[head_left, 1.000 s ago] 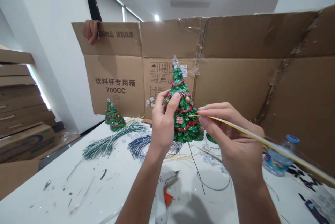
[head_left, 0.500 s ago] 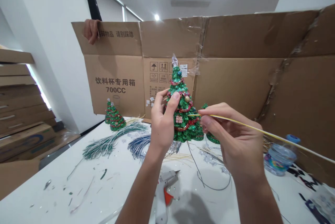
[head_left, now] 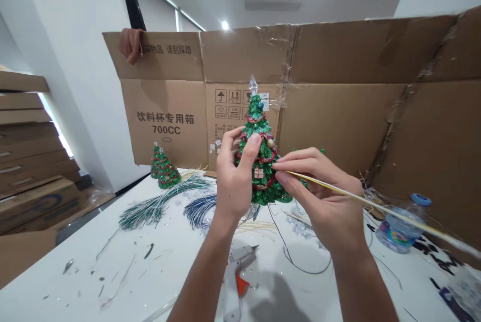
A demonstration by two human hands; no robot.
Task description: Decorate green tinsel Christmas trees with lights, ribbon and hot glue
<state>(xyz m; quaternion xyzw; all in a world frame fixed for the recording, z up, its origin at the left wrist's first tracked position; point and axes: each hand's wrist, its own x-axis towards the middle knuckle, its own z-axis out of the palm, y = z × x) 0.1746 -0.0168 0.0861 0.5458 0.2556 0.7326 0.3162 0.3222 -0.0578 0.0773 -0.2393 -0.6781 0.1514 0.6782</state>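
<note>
My left hand [head_left: 233,176] grips a small green glitter Christmas tree [head_left: 259,126] with red garlands, holding it upright above the white table [head_left: 75,272]. My right hand [head_left: 323,196] pinches a long thin yellow strip [head_left: 376,206] between thumb and fingers. The strip's tip touches the tree's right side, and its tail runs off to the lower right. Part of the tree's base is hidden behind both hands.
A glue gun [head_left: 236,272] lies below my hands. Bundles of green strands [head_left: 158,204] and blue strands [head_left: 199,209] lie on the left, two small trees [head_left: 163,166] behind them. A plastic bottle [head_left: 400,221] stands right. Another person's hand [head_left: 131,43] grips the cardboard wall [head_left: 338,91].
My right hand has moved left, bringing the strip's tip up against the tree. The tree has shifted slightly. The strip's tail has swung lower on the right.
</note>
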